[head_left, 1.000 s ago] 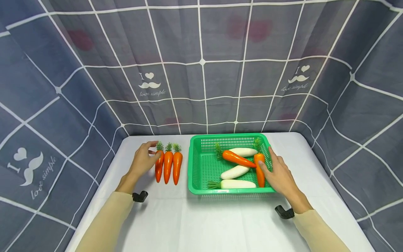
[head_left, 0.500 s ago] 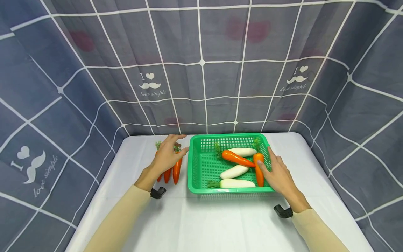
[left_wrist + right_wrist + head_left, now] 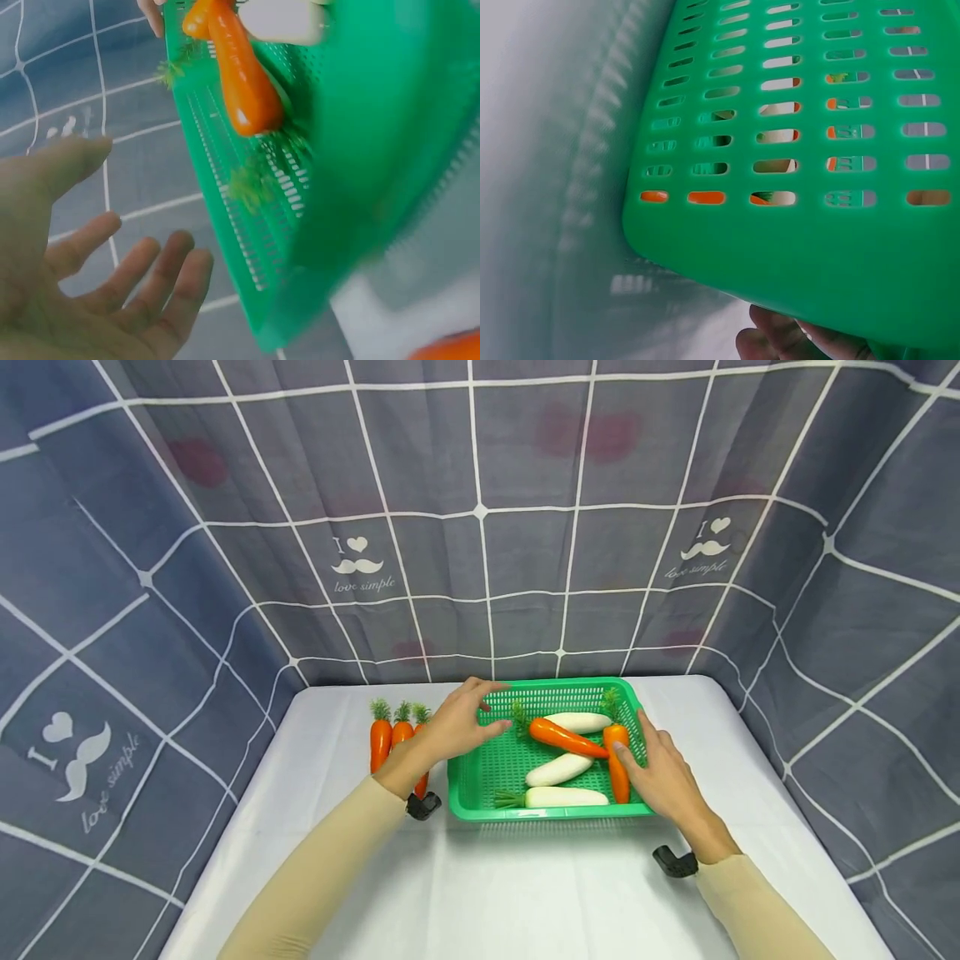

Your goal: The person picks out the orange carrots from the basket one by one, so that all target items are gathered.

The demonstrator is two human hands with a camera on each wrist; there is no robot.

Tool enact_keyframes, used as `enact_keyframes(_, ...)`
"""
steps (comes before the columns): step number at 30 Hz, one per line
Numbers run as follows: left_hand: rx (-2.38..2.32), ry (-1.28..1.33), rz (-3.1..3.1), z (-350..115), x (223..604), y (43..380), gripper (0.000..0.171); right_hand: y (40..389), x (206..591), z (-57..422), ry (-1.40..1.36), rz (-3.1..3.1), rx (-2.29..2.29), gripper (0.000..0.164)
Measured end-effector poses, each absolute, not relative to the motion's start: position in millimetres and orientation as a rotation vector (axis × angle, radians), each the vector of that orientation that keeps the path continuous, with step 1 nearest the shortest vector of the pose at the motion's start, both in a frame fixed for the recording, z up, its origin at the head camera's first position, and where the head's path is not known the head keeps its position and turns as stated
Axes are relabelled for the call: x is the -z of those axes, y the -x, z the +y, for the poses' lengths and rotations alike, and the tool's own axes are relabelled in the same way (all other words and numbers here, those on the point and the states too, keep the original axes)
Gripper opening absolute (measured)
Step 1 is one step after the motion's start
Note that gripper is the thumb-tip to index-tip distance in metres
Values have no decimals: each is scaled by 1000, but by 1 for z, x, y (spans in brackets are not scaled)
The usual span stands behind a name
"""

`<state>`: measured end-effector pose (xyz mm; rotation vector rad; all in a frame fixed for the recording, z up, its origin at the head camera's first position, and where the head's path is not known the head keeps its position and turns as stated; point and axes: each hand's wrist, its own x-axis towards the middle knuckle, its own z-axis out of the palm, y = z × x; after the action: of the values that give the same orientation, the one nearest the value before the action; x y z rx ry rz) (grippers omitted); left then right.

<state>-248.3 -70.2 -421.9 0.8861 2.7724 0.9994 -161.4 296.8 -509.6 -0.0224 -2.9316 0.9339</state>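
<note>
My left hand [image 3: 461, 722] hovers over the left end of the green plastic basket [image 3: 465, 815], fingers spread and holding nothing. Ahead of its fingertips an orange carrot [image 3: 566, 737] with a leafy top lies aslant inside. My right hand [image 3: 663, 777] holds the basket's right side, thumb inside over the rim and fingers outside. Under that thumb another carrot [image 3: 618, 768] lies lengthwise. White radishes share the basket: one at the back [image 3: 581, 722], one in the middle [image 3: 558, 770], one along the front [image 3: 566, 797]. In the left wrist view the open left hand [image 3: 112, 277] is apart from the basket wall.
Left of the basket, three carrots [image 3: 380, 739] lie side by side on the white tablecloth [image 3: 330, 860], partly hidden by my left forearm. A grey-blue checked curtain [image 3: 525, 552] stands behind and on both sides of the table.
My left hand has moved right, from beside the leftmost table carrot, across the row, to above the basket. It carries nothing. My right hand and the basket have stayed in place.
</note>
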Motion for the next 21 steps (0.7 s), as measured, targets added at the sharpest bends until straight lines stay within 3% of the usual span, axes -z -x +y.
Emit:
enact_keyframes(7,-848,-979,2627,-40,423,266,73,160,512,296,28,-2928,-933,94)
enact_keyframes(21,-575,-1085,2521,3,444,293,69,161,511,296,27,-2912,-924,92)
